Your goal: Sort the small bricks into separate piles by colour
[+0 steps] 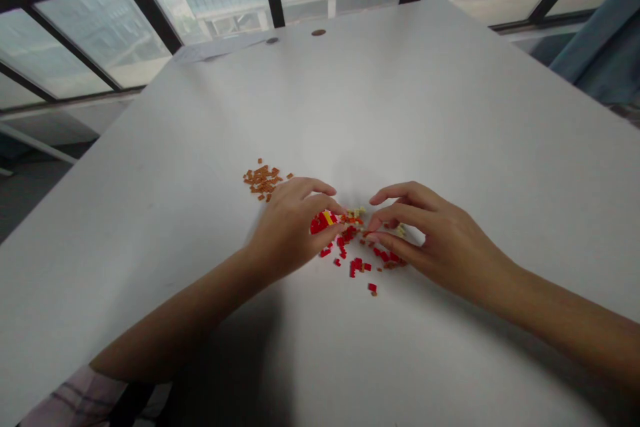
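Small red building-block pieces lie scattered on the white table between my hands, mixed with a few orange, brown and pale yellow ones. My left hand hovers over the left side of this pile. Its thumb and index finger are curved and apart, and red and yellow pieces show in the gap. From the right, my right hand reaches in with thumb and fingertip pinched together low over the pieces. Whatever is in that pinch is too small to make out. Both palms hide part of the pile.
A separate heap of small brown-orange pieces lies just beyond my left hand. The white table stretches to the windows. Two round discs sit near its far edge. A blue curtain hangs at the right.
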The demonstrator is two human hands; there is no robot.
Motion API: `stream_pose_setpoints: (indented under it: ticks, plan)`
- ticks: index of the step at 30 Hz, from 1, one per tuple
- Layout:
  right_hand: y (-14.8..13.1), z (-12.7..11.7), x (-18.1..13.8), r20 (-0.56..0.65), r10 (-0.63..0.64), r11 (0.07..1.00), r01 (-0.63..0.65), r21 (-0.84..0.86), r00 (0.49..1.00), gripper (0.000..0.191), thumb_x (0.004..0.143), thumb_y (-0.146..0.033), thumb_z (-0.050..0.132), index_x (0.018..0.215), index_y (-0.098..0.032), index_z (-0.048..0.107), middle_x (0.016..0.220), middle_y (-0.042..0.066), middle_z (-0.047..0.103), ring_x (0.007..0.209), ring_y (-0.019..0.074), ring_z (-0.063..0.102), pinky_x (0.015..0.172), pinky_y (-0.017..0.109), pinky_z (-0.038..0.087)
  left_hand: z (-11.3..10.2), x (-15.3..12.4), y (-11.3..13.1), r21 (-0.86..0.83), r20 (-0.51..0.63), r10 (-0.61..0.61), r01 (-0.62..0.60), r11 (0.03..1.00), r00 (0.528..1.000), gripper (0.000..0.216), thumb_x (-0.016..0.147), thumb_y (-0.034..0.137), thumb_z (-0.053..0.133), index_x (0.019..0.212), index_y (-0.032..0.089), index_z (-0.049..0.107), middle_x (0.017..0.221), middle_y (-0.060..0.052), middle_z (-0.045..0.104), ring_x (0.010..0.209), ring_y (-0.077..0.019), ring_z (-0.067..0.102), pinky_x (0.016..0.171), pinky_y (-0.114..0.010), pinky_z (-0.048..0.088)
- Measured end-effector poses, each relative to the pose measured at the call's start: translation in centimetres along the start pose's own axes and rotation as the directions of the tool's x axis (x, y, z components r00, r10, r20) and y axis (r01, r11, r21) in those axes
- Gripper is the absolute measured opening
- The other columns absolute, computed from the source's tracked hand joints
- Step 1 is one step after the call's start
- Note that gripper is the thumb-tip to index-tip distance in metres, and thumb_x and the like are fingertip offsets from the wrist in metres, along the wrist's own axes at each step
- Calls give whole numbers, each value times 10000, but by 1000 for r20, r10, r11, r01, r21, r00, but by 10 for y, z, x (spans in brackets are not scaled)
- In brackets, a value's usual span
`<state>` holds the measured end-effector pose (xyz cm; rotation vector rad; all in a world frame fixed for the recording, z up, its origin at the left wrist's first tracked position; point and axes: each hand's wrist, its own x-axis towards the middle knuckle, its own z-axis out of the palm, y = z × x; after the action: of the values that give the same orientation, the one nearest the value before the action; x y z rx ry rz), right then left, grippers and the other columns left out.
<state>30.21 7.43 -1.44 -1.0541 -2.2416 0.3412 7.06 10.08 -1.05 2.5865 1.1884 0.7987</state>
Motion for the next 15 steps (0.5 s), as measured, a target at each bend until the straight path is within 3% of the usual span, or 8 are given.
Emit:
stream_pose_setpoints:
  ticks: [3,15]
  plan:
    - [-5,0,1,-16,-24,1000,24,-1,1000,85,912,-211,579,917,-221,664,1062,93,640,781,165,651,677,314,553,5,-2,14,-75,18,51,-50,996,999,103,810,213,738,903,219,694,1093,-62,694,1031,-210,636,952,-407,473]
    - [-11,4,2,-66,-45,998,47,32,997,68,902,-177,570,881,-210,625,1022,85,641,765,147,644,617,277,546,6,-1,19,-192,14,46,-43,980,999,68,797,164,736,832,194,686,1051,-57,700,988,-194,652,921,-383,502]
